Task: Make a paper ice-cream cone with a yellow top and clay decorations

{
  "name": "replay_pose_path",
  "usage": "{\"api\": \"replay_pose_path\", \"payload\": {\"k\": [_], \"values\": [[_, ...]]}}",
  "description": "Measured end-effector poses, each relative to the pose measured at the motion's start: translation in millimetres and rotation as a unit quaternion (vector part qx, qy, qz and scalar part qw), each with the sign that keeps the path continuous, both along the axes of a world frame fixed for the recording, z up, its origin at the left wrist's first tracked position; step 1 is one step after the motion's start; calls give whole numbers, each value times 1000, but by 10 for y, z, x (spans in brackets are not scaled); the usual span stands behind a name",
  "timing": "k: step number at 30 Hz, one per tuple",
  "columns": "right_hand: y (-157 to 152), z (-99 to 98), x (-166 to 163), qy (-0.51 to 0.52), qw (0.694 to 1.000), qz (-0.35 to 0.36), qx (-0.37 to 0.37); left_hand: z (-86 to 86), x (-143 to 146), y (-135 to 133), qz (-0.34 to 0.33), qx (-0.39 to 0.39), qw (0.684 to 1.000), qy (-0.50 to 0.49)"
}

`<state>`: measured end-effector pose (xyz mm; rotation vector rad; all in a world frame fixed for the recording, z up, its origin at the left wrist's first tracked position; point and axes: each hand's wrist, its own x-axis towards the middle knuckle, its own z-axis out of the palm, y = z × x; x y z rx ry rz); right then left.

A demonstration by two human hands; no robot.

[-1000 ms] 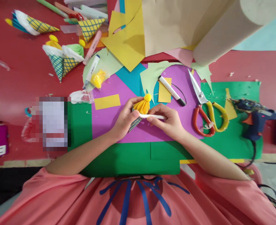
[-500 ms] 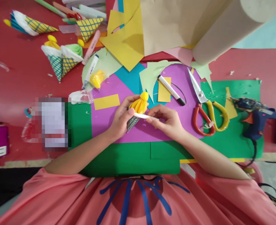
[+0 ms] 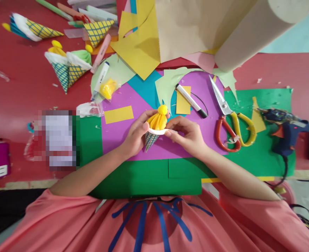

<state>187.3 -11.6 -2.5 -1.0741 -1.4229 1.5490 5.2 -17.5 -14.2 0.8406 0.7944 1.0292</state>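
Observation:
Between my hands is a paper ice cream cone with a dark grid pattern, topped by pleated yellow paper and a round yellow ball. My left hand grips it from the left, its thumb by the rim. A white strip curves around the front of the rim, below the yellow top. My right hand pinches the strip's right end between thumb and fingers. The back of the cone is hidden. Purple paper lies beneath the hands.
Scissors, a marker and a glue gun lie to the right. Finished-looking paper cones sit at the upper left. A big paper roll stands at the upper right; a pixelated rectangular item lies left.
The cone has turned more upright and shifted slightly right. The white strip, straight before, now bends along the rim's front, my right fingers still at its end.

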Motion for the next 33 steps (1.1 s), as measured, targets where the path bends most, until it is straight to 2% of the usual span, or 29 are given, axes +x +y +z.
{"api": "replay_pose_path", "payload": {"k": [7,15,19,23,33], "values": [[9,-5,-7,14,999,3,-28,32,21,19,-36,-65,997,-29],[-30,7,-9,5,1000,-6,-22,76,-16,16,-76,-122,987,-64],[-24,-4,-30,83,995,3,-62,59,-26,13,-77,-132,986,-68],[3,6,-61,181,976,38,-114,23,-12,-6,-64,-135,986,-73],[40,-15,-69,232,962,23,-142,132,61,36,-46,-153,982,-103]]}}
